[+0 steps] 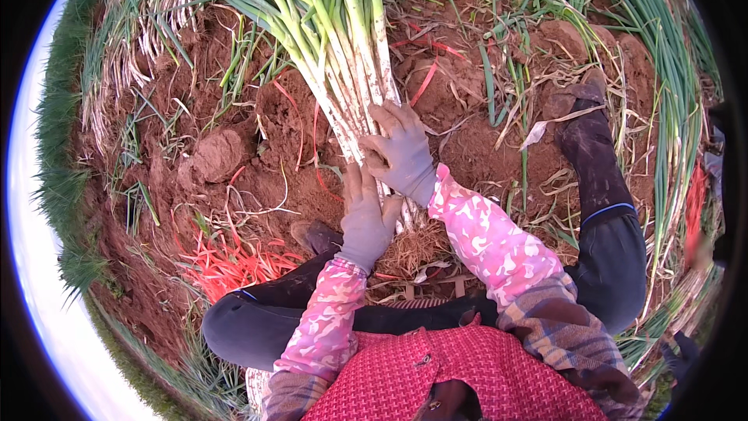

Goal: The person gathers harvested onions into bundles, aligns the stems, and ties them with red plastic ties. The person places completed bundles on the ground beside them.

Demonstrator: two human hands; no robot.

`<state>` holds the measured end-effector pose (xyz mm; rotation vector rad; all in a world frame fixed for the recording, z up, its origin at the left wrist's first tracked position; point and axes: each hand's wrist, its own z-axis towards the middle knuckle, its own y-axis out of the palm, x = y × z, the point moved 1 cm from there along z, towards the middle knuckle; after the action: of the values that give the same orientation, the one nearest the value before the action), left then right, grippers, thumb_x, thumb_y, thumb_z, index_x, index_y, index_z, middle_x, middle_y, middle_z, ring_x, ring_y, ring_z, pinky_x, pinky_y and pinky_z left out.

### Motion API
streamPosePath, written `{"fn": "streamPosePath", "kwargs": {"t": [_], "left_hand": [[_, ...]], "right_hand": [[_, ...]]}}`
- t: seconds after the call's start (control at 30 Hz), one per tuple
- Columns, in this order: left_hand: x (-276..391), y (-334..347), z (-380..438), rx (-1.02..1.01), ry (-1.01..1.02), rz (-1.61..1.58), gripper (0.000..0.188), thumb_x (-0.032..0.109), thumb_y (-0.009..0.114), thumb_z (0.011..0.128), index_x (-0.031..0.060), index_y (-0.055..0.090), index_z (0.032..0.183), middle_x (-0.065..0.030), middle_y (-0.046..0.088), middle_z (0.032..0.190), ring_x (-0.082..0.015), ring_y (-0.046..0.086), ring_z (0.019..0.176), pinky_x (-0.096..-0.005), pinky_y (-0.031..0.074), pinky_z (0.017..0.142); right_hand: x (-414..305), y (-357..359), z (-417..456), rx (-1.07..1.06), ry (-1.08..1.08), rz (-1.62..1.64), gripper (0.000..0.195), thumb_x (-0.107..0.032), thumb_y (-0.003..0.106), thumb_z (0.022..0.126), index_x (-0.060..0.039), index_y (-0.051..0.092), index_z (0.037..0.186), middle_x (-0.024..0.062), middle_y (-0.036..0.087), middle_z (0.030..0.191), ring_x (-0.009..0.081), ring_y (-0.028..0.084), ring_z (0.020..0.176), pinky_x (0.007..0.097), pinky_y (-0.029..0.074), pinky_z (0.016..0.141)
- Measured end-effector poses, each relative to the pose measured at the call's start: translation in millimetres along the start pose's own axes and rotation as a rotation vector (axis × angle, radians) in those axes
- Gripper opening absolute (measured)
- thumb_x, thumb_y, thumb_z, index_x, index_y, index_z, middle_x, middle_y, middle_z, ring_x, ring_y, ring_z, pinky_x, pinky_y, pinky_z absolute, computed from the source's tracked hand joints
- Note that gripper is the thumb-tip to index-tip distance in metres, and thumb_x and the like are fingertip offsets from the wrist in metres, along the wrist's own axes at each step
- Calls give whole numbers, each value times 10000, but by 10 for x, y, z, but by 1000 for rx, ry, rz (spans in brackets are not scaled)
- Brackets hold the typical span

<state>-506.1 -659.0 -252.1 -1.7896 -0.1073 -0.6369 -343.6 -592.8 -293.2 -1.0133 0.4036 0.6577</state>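
Note:
A thick bundle of green onions [345, 64] lies on the soil before me, leaves pointing away and its brown roots [412, 250] towards my lap. My left hand [367, 216], in a dirty grey glove, rests on the lower left of the white stalks, fingers extended. Just above and to its right, my right hand [403, 149], gloved alike, lies across the stalks with its fingers slightly bent and spread. Both hands touch the bundle from above; neither is closed around it. The undersides of the stalks are hidden.
Red plastic strips [234, 266] lie heaped by my left knee, with loose ones on the reddish soil [467, 146]. More green onions lie at the upper left [131, 47] and along the right [672, 88]. My boots flank the bundle. A dark-gloved hand [681, 355] shows at the lower right edge.

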Motion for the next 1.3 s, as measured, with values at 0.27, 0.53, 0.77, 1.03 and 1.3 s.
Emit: {"fn": "streamPosePath", "kwargs": {"t": [0.27,0.53,0.77,1.03,1.3], "left_hand": [[38,70,391,-57,-339,-484,1237,404,840,864,-86,64,1693,-400,71,1735,-479,242,1614,-446,315,1275],[104,100,629,-61,-382,-189,1383,464,881,818,-76,-46,1691,-457,76,1699,-569,347,1530,-466,374,1234],[48,197,648,-54,-330,-223,1427,426,917,780,-73,-61,1691,-379,129,1698,-489,326,1541,-447,343,1259],[127,212,706,-56,-365,-198,1461,374,953,752,-87,-74,1684,-402,142,1687,-475,338,1541,-431,332,1268],[127,169,692,-81,-412,-214,1500,463,951,733,-66,-75,1691,-412,125,1696,-519,329,1535,-480,359,1245]], "right_hand": [[209,24,11,7,88,143,197,-288,808,812,-212,803,994,28,653,1447,334,558,1332,530,431,1156],[937,-409,509,-45,874,995,449,-347,683,1052,21,694,1309,98,755,1254,204,694,1204,347,515,1085],[623,-15,793,-263,598,325,437,-274,800,891,-14,714,1231,203,741,1187,357,719,1137,437,550,1012],[713,30,485,6,848,697,331,-216,828,870,-17,728,1115,167,754,1029,324,746,970,384,577,866],[660,-336,907,-538,807,236,634,-417,871,829,17,690,1255,239,764,1130,372,746,1071,437,563,953]]}}
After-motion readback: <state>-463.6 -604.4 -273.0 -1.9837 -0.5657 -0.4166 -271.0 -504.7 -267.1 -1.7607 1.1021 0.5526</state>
